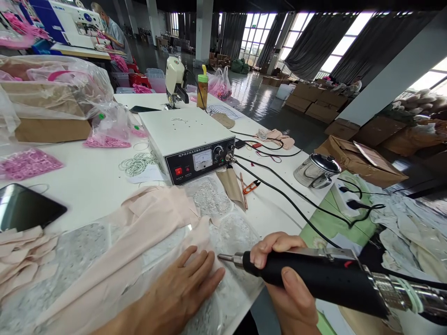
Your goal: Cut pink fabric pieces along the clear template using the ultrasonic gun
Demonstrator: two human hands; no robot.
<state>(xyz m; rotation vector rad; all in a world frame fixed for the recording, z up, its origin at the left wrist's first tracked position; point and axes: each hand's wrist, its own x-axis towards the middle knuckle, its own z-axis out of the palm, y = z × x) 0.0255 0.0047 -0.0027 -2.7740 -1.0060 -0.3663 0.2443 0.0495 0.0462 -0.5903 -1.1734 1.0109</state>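
Observation:
My left hand [181,284] lies flat with its fingers stretched out, pressing pale pink fabric [150,218] against a scuffed, clear-covered work surface [87,246]. In my right hand [289,279] is a black handheld ultrasonic welder [310,270], gripped around its barrel. Its metal tip points left and sits just beyond my left fingertips, over the fabric's edge; whether it touches is unclear. A cable runs from the welder's side of the table to the white generator box [188,135], whose front panel has a dial and a lit red switch. Cut fabric pieces [24,260] are stacked at the left.
Orange-handled thread snips [252,186] lie beside a brown stick [243,190]. Near the right edge stands a lidded metal mug [317,170]. Black cables [289,188] cross the table. A phone-like dark device [30,207] and bags of pink loops [30,163] are left. A person [111,32] sits behind.

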